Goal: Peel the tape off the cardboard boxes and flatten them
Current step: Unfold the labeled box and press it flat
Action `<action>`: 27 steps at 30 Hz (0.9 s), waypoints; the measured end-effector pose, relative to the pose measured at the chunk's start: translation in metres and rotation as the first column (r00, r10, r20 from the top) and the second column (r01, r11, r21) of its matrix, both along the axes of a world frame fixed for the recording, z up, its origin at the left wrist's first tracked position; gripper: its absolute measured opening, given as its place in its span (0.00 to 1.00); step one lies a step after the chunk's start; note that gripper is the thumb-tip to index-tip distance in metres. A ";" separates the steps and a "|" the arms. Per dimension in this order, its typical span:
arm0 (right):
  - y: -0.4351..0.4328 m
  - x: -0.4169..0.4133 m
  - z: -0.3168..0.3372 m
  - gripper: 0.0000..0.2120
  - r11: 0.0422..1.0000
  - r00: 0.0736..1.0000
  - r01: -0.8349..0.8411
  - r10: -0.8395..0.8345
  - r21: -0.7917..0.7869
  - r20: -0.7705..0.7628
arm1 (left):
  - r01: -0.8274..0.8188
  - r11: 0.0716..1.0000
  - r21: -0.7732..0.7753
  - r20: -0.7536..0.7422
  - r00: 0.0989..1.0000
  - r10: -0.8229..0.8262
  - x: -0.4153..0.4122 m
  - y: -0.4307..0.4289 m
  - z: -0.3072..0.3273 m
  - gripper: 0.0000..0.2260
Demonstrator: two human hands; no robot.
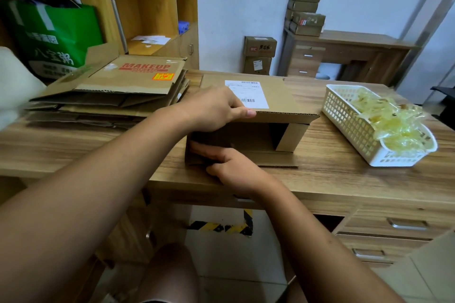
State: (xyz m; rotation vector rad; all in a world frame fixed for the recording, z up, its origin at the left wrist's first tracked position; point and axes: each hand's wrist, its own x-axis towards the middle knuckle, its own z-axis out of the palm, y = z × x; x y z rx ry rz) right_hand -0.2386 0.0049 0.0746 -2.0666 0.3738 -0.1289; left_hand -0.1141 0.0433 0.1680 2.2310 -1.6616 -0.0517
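Now, locate the workpiece. (Instructor)

(Trainee) The cardboard box [283,96] lies on its side at the middle of the desk [73,147], with its open end toward the person and a shipping label [251,92] on the upper panel. No tape shows on the faces in view. The left hand [216,108] grips the near edge of the upper panel, fingers curled over it and thumb laid along the edge. The right hand [234,167] is at the lower left corner. Its forefinger stretches along the left side flap, its thumb sits below, and it appears to pinch that flap.

(Instructor) Judgement: flattening is the step in hand. Procedure: hold the lower corner fixed with the right hand. Push the upper panel sideways with the left so the walls fold along their creases. Keep the right side flap [293,138] out of the fold. Caution: pressing straight down would likely crush the board.

(Trainee) Surroundings: a stack of flattened boxes [110,98] lies just to the left. A white basket [344,115] holding peeled tape [394,128] stands to the right, apart from the box.
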 end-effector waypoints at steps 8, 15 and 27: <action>-0.007 -0.009 -0.002 0.29 0.986 0.982 0.154 -0.161 0.068 0.104 | -0.018 1.000 -0.009 -0.022 1.000 0.018 0.004 0.000 -0.005 0.27; -0.035 -0.042 -0.001 0.29 0.833 0.817 0.434 -0.525 0.343 0.239 | 0.014 1.000 -0.004 -0.064 0.998 -0.014 0.003 -0.002 -0.007 0.20; -0.034 -0.078 -0.010 0.36 0.706 0.708 0.526 -0.673 0.474 0.216 | -0.013 1.000 0.021 -0.066 0.998 0.014 0.000 -0.012 -0.011 0.25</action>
